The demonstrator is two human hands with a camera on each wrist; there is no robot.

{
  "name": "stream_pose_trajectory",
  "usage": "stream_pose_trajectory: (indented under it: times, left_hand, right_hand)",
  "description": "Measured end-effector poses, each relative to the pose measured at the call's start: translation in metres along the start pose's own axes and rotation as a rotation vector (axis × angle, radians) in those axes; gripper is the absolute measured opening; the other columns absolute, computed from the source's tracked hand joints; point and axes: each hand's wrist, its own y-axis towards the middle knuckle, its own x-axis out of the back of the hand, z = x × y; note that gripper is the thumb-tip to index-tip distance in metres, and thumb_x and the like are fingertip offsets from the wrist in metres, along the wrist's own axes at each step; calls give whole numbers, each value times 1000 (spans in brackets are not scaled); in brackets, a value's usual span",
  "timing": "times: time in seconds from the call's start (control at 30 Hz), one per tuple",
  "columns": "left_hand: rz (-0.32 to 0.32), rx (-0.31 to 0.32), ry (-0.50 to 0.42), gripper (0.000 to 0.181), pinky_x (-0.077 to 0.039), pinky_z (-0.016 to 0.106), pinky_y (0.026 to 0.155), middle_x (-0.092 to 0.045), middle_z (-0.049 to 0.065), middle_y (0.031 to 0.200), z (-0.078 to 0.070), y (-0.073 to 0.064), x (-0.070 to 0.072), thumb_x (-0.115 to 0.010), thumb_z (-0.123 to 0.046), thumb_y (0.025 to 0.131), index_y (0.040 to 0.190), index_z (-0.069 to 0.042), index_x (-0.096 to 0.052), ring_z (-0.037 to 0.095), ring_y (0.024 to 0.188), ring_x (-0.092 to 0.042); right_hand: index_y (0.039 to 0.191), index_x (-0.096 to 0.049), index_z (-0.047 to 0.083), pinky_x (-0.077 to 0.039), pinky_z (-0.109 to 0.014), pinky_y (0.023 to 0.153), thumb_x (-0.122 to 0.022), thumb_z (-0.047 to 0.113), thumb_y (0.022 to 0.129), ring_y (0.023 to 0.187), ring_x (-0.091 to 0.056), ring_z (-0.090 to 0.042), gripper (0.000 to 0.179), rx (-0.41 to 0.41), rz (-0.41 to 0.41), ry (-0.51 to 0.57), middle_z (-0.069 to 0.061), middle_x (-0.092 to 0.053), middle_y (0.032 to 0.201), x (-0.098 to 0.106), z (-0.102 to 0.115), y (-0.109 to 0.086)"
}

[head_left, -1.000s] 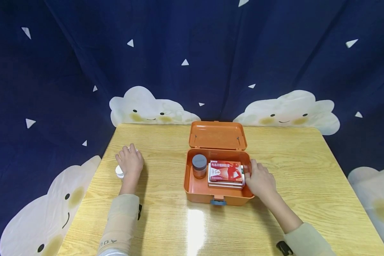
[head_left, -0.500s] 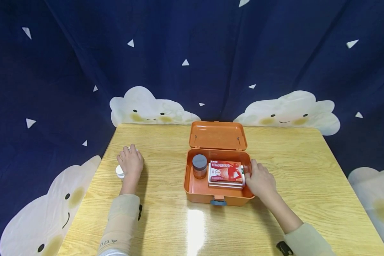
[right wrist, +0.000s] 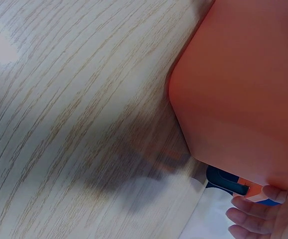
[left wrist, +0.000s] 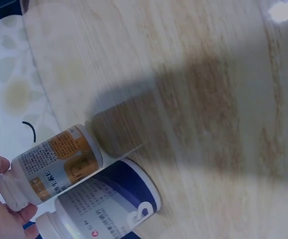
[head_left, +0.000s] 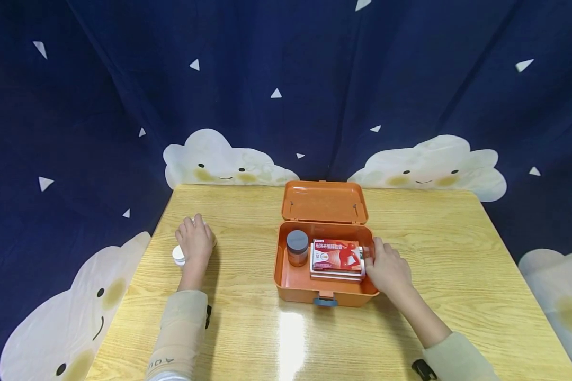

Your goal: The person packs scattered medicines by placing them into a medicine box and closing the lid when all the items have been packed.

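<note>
Where the left hand (head_left: 195, 242) works: thumb and fingers are curled in a pinch about the top of a white-capped plastic bottle with an orange-and-white label (left wrist: 59, 164), the gap between them no wider than its cap.
Bottle's place: on the left part of the pale wooden table (head_left: 248, 254), well apart from the box; whether its base still bears on the wood cannot be told.
Neighbour: a white-capped plastic bottle with a dark-blue-and-white label (left wrist: 104, 204) is just beside it; whether they touch is unclear.
Grip advice: the step in hand looks like picking up the orange-labelled bottle; keep the fingertips clear of its neighbour and raise it straight before moving sideways, or the other may tip.
Cap: a hold this high would probably let the base swing, so firm, even pressure seems wise, without twisting.
Right hand (head_left: 390, 267): it pinches the right wall of an orange plastic box (head_left: 295, 295), thumb over the rim, other fingers loosely bent outside.
Steadying: light pressure should do; pulling could shift the box.
Box: lid (head_left: 323, 201) back; an amber bottle with a grey cap (head_left: 297, 248) stands left, a red-and-white cardboard carton (head_left: 336, 255) lies right, bare floor in front of the bottle.
</note>
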Motion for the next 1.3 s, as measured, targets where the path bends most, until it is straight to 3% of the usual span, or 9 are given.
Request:
stream_pose_trajectory:
  times: [0.53,0.83,1.3]
  left_hand:
    - [-101,-117,-53,33,-25,52,95,-42,26,112,-23,2,13,-41,-17,94,120,2,-46,41,105,-37]
    - [-166,-205,-44,33,-30,51,91,-45,25,110,-42,1,24,-43,-18,92,120,1,-48,40,100,-41]
    - [-201,-308,-47,32,-33,49,90,-46,23,110,-76,-5,44,-42,-19,93,119,-1,-48,38,97,-43]
  right_hand:
    - [127,-37,-1,-42,-56,71,-49,21,86,92,-51,-42,48,4,-3,-2,-26,-51,106,0,0,-1]
    - [127,-36,-1,-42,-56,71,-48,22,86,92,-51,-42,48,4,-7,0,-26,-51,106,0,1,-1]
    - [126,-37,-1,-43,-55,71,-49,22,86,91,-52,-41,47,2,-5,-6,-24,-52,105,0,1,0]
